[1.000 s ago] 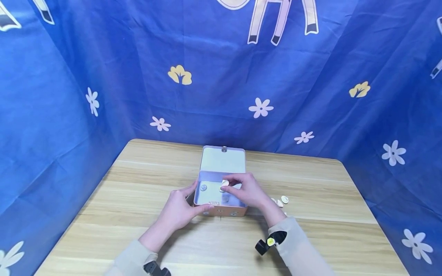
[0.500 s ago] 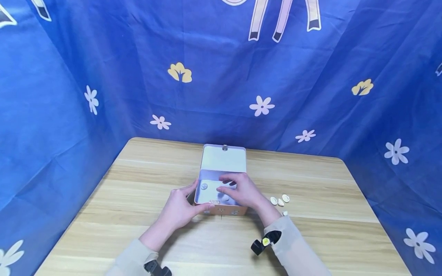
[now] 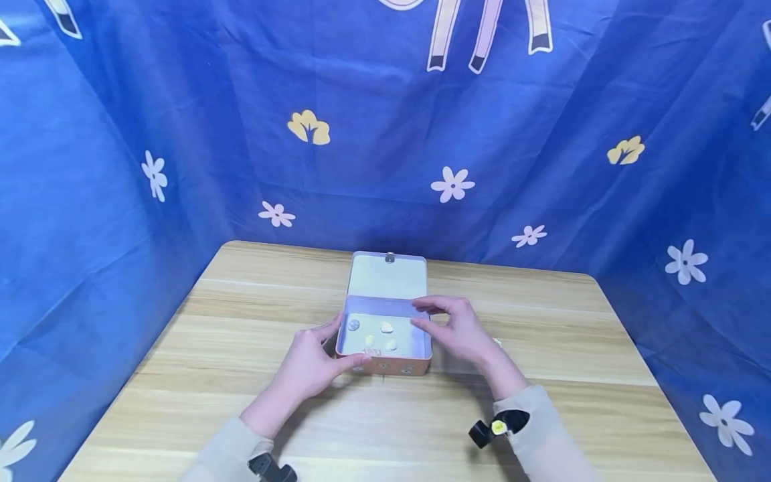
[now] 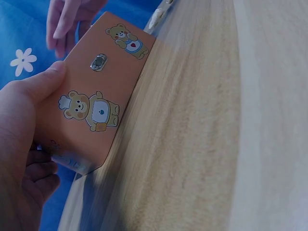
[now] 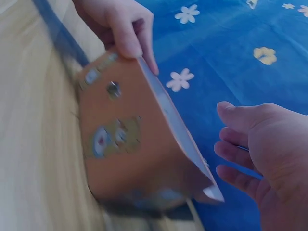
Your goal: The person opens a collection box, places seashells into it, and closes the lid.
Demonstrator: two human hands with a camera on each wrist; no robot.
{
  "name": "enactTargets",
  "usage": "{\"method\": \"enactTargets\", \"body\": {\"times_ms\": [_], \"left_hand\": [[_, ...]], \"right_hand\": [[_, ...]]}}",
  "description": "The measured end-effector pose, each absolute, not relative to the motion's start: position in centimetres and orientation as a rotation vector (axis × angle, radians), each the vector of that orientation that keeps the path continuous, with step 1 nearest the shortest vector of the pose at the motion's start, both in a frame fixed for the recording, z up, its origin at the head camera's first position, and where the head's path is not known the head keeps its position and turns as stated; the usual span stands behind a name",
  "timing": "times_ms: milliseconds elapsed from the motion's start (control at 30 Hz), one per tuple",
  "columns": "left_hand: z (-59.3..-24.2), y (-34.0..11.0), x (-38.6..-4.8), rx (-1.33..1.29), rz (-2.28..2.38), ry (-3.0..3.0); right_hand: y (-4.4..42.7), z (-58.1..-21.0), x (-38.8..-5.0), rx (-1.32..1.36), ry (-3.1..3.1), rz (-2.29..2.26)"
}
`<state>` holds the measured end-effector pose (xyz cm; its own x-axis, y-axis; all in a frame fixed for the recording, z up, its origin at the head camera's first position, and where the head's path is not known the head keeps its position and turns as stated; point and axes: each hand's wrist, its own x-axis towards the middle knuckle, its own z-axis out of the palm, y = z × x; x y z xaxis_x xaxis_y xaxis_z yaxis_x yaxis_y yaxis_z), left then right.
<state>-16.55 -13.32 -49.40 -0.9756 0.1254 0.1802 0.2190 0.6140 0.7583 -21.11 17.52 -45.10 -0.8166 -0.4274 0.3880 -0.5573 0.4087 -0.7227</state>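
An orange tin box [image 3: 394, 366] with bear pictures stands on the table, its lid [image 3: 388, 276] tipped back. My left hand [image 3: 310, 365] grips its left front corner, thumb over the front rim and fingers along the side; the left wrist view shows this hand [image 4: 29, 110] closely. Inside lie several pale shells, one shell [image 3: 387, 327] towards the back, and a silver coin-like disc [image 3: 354, 325] at the left. Above the box's right rim hovers my right hand [image 3: 460, 328], fingers apart with nothing between them. In the right wrist view that hand [image 5: 274, 149] is clear of the tin.
Beyond my right hand a bit of a shell [image 3: 497, 342] shows on the wooden table [image 3: 560, 375]; my forearm hides whatever else lies there. A blue curtain [image 3: 373, 181] with flowers surrounds the table's back and sides.
My right hand has let go of a white shell inside the tin and moved right, towards the rim. The shells in the tin are now uncovered. My left hand keeps its grip.
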Motion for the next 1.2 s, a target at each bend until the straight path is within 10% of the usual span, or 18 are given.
{"method": "enactTargets", "body": {"times_ms": [1200], "left_hand": [[-49.2, -13.4, -16.5, -0.310, -1.258, -2.727]], "right_hand": [[32.7, -51.1, -18.7, 0.517, -2.709, 1.165]]}}
